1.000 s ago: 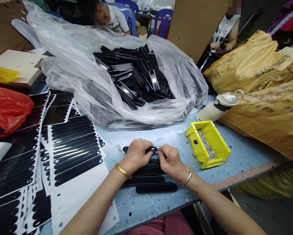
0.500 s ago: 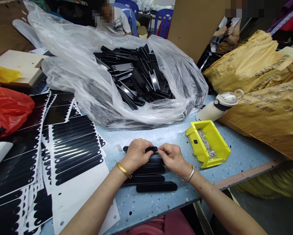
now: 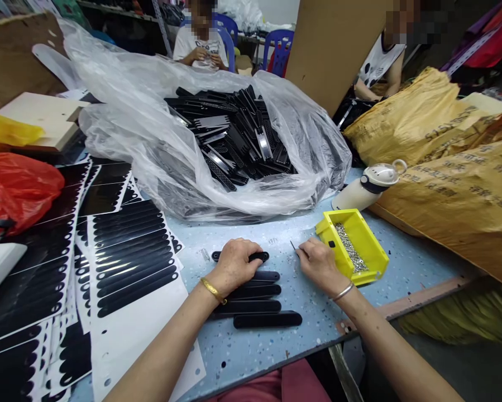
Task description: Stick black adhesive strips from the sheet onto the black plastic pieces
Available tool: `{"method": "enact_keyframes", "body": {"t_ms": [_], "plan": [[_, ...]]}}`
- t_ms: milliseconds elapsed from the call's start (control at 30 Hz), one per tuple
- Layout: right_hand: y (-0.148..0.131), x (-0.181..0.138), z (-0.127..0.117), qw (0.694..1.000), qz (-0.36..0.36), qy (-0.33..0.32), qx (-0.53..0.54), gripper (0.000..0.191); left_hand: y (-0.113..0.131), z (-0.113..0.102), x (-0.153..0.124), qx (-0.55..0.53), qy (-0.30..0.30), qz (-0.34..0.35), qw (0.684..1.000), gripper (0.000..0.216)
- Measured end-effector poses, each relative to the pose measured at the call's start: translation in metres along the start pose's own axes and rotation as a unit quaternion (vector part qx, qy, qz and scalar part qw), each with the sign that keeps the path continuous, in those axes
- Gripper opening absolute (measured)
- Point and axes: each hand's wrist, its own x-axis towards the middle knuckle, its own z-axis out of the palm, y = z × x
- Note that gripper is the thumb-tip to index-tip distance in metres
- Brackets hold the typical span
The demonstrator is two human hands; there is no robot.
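Note:
My left hand [image 3: 236, 262] is closed over a slim black strip [image 3: 259, 256] with rounded ends and a hole at its right tip, pressed down on the speckled blue table [image 3: 284, 346]. Below that hand, several similar black strips [image 3: 268, 319] lie in a row. To the right, my right hand [image 3: 319, 265] pinches a thin dark pointed tool [image 3: 293, 245], most of it hidden by the fingers. Close beside this hand stands a yellow bin [image 3: 372, 240] with small shiny metal pieces [image 3: 350, 248] inside.
A clear plastic bag [image 3: 150, 111] full of black handle-like parts [image 3: 234, 134] fills the back. Sheets of black stickers [image 3: 129, 251] cover the left. A white bottle [image 3: 355, 192] and yellow sacks [image 3: 455, 178] stand right. Two people [image 3: 202, 42] sit beyond.
My right hand has drawn away from the strip's end toward the yellow bin, so the thin tool now shows. My left hand stays on the strip. The view has shifted slightly.

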Motion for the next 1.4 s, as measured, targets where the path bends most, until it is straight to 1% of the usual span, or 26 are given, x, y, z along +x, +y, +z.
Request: {"method": "enact_keyframes", "body": {"t_ms": [100, 167, 233, 300, 367, 433, 500, 567, 633, 667, 733, 800, 867, 933, 1033, 1100, 1267, 1333, 1400], "plan": [[-0.009, 0.006, -0.009, 0.997, 0.026, 0.024, 0.065, 0.022, 0.0, 0.0, 0.0, -0.001, -0.001, -0.002, 1.0, 0.018], [-0.022, 0.011, -0.014, 0.986, 0.04, 0.018, 0.163, 0.019, 0.0, -0.001, 0.0, -0.001, -0.001, -0.001, 1.0, 0.018], [-0.039, 0.018, -0.015, 0.956, 0.065, -0.028, 0.286, 0.017, 0.0, -0.001, 0.0, 0.002, -0.002, 0.003, 1.0, 0.017], [-0.054, 0.025, -0.013, 0.914, 0.106, -0.086, 0.382, 0.017, 0.001, 0.0, 0.0, 0.007, 0.0, 0.008, 1.0, 0.018], [-0.064, 0.032, -0.009, 0.877, 0.149, -0.126, 0.438, 0.016, 0.002, 0.001, 0.0, 0.013, 0.0, 0.008, 1.0, 0.018], [-0.069, 0.036, -0.005, 0.848, 0.184, -0.15, 0.475, 0.016, 0.002, 0.001, 0.0, 0.019, -0.003, 0.004, 1.0, 0.02], [-0.07, 0.039, -0.004, 0.818, 0.214, -0.163, 0.509, 0.017, -0.001, -0.003, -0.002, 0.019, -0.005, 0.001, 1.0, 0.029], [-0.07, 0.041, -0.005, 0.795, 0.231, -0.172, 0.533, 0.019, -0.007, -0.013, -0.007, 0.012, 0.009, 0.005, 1.0, 0.043], [-0.071, 0.041, -0.007, 0.784, 0.242, -0.174, 0.545, 0.019, -0.016, -0.029, -0.015, 0.018, 0.044, -0.003, 0.999, 0.046], [-0.071, 0.041, -0.007, 0.78, 0.248, -0.174, 0.547, 0.019, -0.021, -0.037, -0.02, 0.034, 0.064, -0.018, 0.997, 0.042], [-0.072, 0.041, -0.007, 0.775, 0.258, -0.175, 0.55, 0.018, -0.03, -0.051, -0.031, 0.088, 0.097, -0.073, 0.989, 0.034], [-0.073, 0.041, -0.007, 0.772, 0.263, -0.173, 0.552, 0.018, -0.036, -0.057, -0.039, 0.122, 0.101, -0.123, 0.98, 0.036], [-0.073, 0.04, -0.007, 0.771, 0.266, -0.169, 0.553, 0.019, -0.04, -0.053, -0.045, 0.093, 0.084, -0.143, 0.982, 0.038], [-0.074, 0.039, -0.008, 0.77, 0.272, -0.163, 0.554, 0.019, -0.041, -0.043, -0.047, 0.004, 0.061, -0.163, 0.985, 0.036], [-0.077, 0.038, -0.011, 0.767, 0.273, -0.16, 0.558, 0.018, -0.044, -0.03, -0.047, -0.137, 0.044, -0.211, 0.967, 0.031], [-0.08, 0.037, -0.016, 0.758, 0.271, -0.16, 0.572, 0.016, -0.046, -0.026, -0.047, -0.188, 0.049, -0.23, 0.954, 0.028], [-0.09, 0.04, -0.032, 0.693, 0.268, -0.16, 0.65, 0.018, -0.052, -0.024, -0.047, -0.219, 0.055, -0.235, 0.945, 0.025], [-0.092, 0.041, -0.035, 0.685, 0.266, -0.16, 0.66, 0.02, -0.053, -0.024, -0.047, -0.225, 0.06, -0.236, 0.943, 0.026], [-0.091, 0.04, -0.036, 0.685, 0.269, -0.159, 0.658, 0.02, -0.051, -0.025, -0.048, -0.245, 0.056, -0.24, 0.938, 0.028]]}}
